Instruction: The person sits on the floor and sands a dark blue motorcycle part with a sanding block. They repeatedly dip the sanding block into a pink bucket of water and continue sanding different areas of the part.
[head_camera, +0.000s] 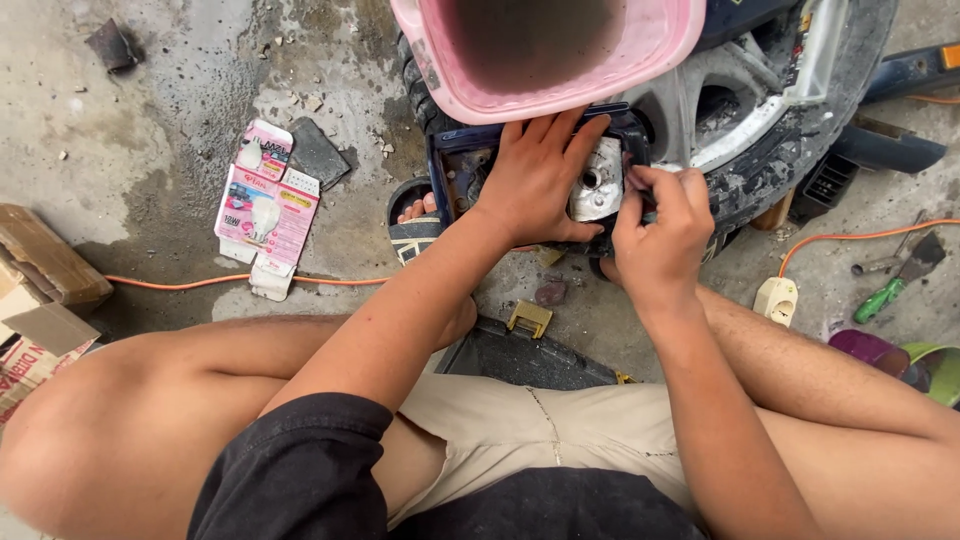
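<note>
A dark blue plastic housing (465, 165) with a silvery reflector (597, 185) set in it, like a vehicle lamp unit, sits low against a scuffed tyre (790, 165) on the concrete floor (180, 120), just beyond the seated person's crossed legs. The left hand (535, 180) lies flat over the housing, fingers spread and pressing down, seemingly to steady it. The right hand (660, 235) works at the reflector's right edge, thumb and forefinger pinched together on something too small to make out. The reflector looks dull and dusty, with a round hole in its middle. A pink plastic basket (545, 60) overhangs the housing from above. A sandalled foot (418, 225) rests just left of it. Further out lie an opened pink bulb carton (265, 205), an orange cable (240, 283), a white socket block (777, 298) and a green-handled screwdriver (880, 298)
</note>
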